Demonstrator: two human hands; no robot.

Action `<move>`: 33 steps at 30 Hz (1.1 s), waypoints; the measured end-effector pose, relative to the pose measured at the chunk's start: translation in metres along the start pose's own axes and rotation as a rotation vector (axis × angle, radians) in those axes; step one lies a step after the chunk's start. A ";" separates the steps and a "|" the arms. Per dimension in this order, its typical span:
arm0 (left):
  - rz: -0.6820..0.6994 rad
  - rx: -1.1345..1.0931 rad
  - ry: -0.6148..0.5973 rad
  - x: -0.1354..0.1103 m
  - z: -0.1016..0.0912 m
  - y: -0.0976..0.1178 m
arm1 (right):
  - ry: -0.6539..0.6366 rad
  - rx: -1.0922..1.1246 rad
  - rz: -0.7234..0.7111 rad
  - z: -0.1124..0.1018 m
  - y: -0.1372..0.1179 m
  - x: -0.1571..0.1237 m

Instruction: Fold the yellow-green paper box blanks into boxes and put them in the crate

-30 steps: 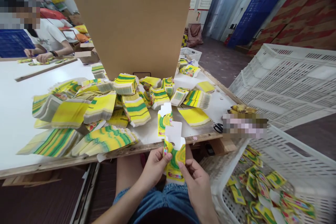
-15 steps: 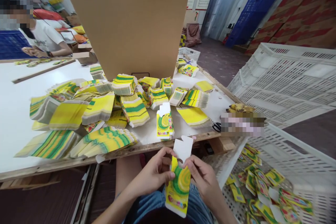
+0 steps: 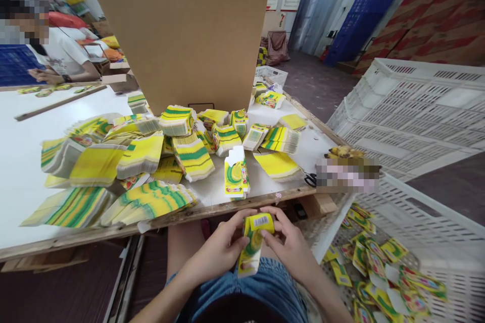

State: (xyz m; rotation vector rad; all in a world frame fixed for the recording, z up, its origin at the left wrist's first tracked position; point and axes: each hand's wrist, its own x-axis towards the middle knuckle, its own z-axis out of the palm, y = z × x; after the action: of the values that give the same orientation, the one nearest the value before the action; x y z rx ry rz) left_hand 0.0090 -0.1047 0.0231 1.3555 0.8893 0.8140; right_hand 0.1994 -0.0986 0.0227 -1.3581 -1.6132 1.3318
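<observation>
Over my lap, my left hand and my right hand both grip a small yellow and green printed carton. Its upper part is bent over toward me, with a barcode showing on the yellow panel. My left fingers and thumb pinch its left edge; my right thumb presses on the right side near the fold. Just beyond, at the table edge, lies a small stack of the same flat cartons with white flaps. Farther left are fanned bundles of cartons.
A white perforated crate at my right holds several cartons. Black-handled scissors and bananas lie at the table's right edge. A tall brown board stands behind the bundles. Another person sits at the far left.
The carton's white top flap, upright before, is out of sight, and the top part is now folded over with the barcode showing. Both hands have moved slightly up and closer around it.
</observation>
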 end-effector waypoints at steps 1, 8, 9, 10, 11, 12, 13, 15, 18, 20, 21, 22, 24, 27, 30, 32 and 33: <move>0.008 -0.016 -0.025 0.000 0.000 0.001 | 0.010 -0.055 0.006 0.002 -0.001 0.000; -0.050 -0.252 -0.016 0.002 -0.004 -0.003 | -0.039 -0.238 -0.005 0.003 0.006 0.001; -0.062 -0.260 -0.007 0.003 -0.005 -0.003 | -0.048 -0.217 -0.025 0.001 0.008 0.001; -0.071 -0.270 -0.004 0.003 -0.005 -0.004 | -0.047 -0.176 -0.050 0.000 0.010 0.002; -0.077 -0.283 -0.008 0.004 -0.005 -0.004 | -0.030 -0.114 -0.073 0.000 0.012 0.002; -0.080 -0.296 -0.010 0.005 -0.002 -0.004 | 0.000 -0.036 -0.092 0.000 0.013 0.003; -0.079 -0.303 -0.011 0.006 0.001 -0.004 | 0.036 0.051 -0.100 0.002 0.015 0.004; -0.063 -0.272 0.014 0.010 0.013 -0.005 | 0.115 0.224 -0.078 0.006 0.019 0.004; 0.009 -0.123 0.064 0.017 0.028 -0.006 | 0.257 0.317 -0.042 -0.002 0.023 -0.002; 0.120 0.051 0.133 0.023 0.026 -0.005 | 0.399 0.147 -0.074 -0.023 0.025 -0.010; 0.187 0.166 0.190 0.026 0.020 -0.004 | 0.494 -0.018 -0.101 -0.038 0.028 -0.016; 0.249 0.302 0.253 0.030 0.011 -0.004 | 0.616 -0.230 -0.125 -0.053 0.030 -0.021; 0.299 0.534 0.370 0.038 -0.015 -0.006 | 0.810 -0.610 -0.107 -0.081 0.037 -0.030; 0.226 0.674 0.362 0.050 -0.050 -0.014 | 0.786 -0.701 -0.080 -0.094 0.046 -0.033; 0.172 0.666 0.338 0.056 -0.065 -0.021 | 0.558 -0.361 -0.073 -0.067 0.043 -0.023; 0.177 0.668 0.377 0.052 -0.062 -0.020 | 0.447 -0.107 -0.001 -0.038 0.035 -0.013; 0.203 0.657 0.409 0.048 -0.057 -0.018 | 0.418 0.018 0.037 -0.024 0.030 -0.008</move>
State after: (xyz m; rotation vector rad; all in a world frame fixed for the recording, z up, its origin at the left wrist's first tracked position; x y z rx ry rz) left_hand -0.0209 -0.0376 0.0014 1.9077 1.4390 1.0264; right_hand 0.2325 -0.1008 0.0023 -1.5403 -1.2949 0.9951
